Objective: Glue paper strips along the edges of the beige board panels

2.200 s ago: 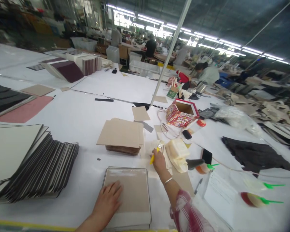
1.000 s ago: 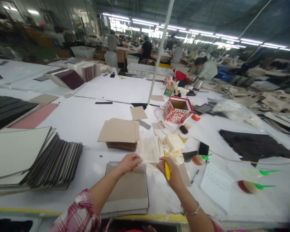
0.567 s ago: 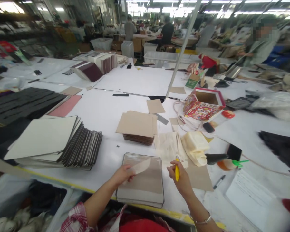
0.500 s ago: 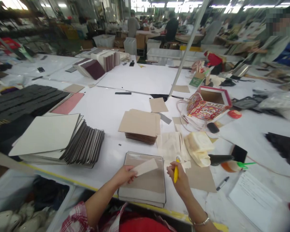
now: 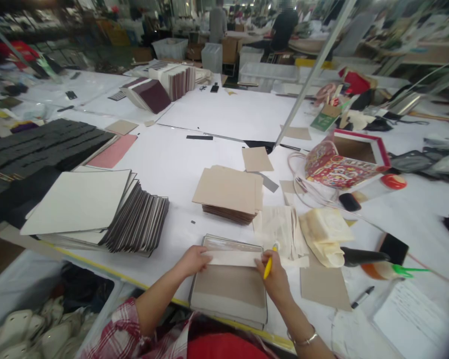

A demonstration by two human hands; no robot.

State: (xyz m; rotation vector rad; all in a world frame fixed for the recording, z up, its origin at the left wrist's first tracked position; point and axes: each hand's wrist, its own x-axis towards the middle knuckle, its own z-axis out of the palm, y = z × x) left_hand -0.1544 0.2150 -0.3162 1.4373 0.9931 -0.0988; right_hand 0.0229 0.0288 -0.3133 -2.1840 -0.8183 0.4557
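Note:
A square board [image 5: 230, 286] with a brown face lies at the table's near edge in front of me. Across its far part lies a pale strip [image 5: 234, 258]. My left hand [image 5: 193, 260] pinches the strip's left end. My right hand [image 5: 274, 275] touches the strip's right end while gripping a yellow tool [image 5: 268, 266], its tip pointing away from me. Pale sheets [image 5: 280, 225] and a folded cream cloth [image 5: 325, 233] lie just beyond my right hand.
A stack of brown cards [image 5: 230, 193] sits behind the board. A fanned pile of dark boards with a white top [image 5: 97, 212] is at left. A patterned red box [image 5: 340, 164], a green-handled brush [image 5: 389, 269], a pen [image 5: 362, 297] and papers are at right. People work at far tables.
My right hand left the pale sheets with the yellow tool. My left hand lifted off the board, took a pale strip, and both hands brought it down across the board.

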